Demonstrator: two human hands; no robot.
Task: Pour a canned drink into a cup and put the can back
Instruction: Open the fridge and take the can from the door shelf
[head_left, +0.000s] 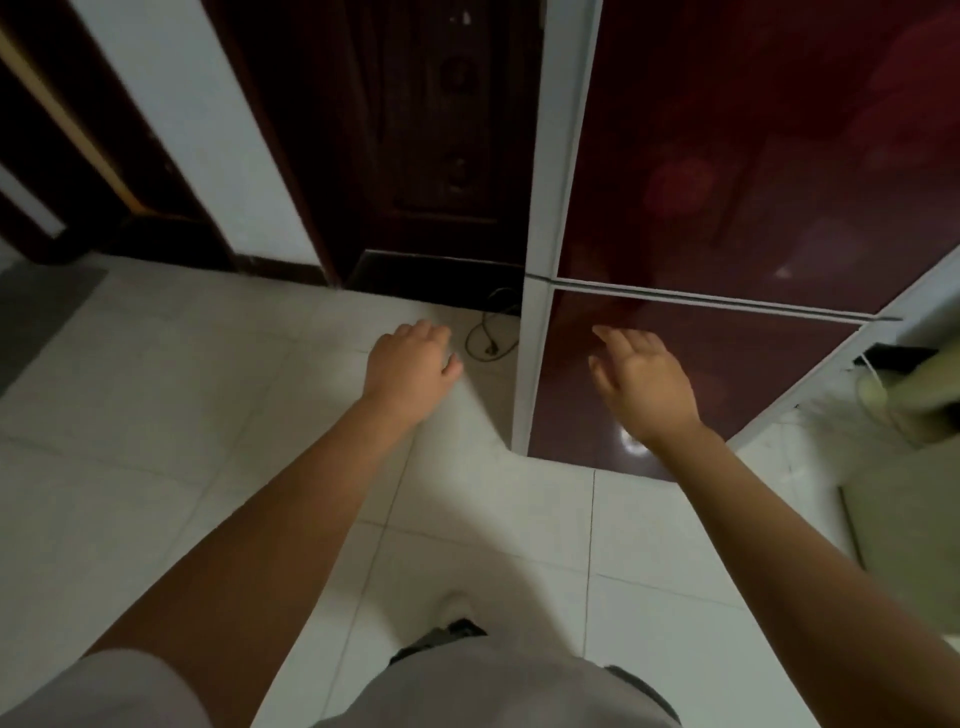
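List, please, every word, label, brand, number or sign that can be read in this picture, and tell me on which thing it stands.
None can be read.
Refrigerator doors: glossy dark red panels, only blurred reflections, no lettering visible.
Dark wooden door: carved panels, no text.
Pale objects at the right edge: too blurred to tell.

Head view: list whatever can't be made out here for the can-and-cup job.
- Can and cup: neither shows; the tall dark red glossy fridge has both doors shut, hiding its contents.
- Pale object at the right edge: blurred and cut off, unidentifiable.
- Left hand: fingers curl away, so their tips are hidden.
- Right hand: open, empty; contact with the lower door unclear.
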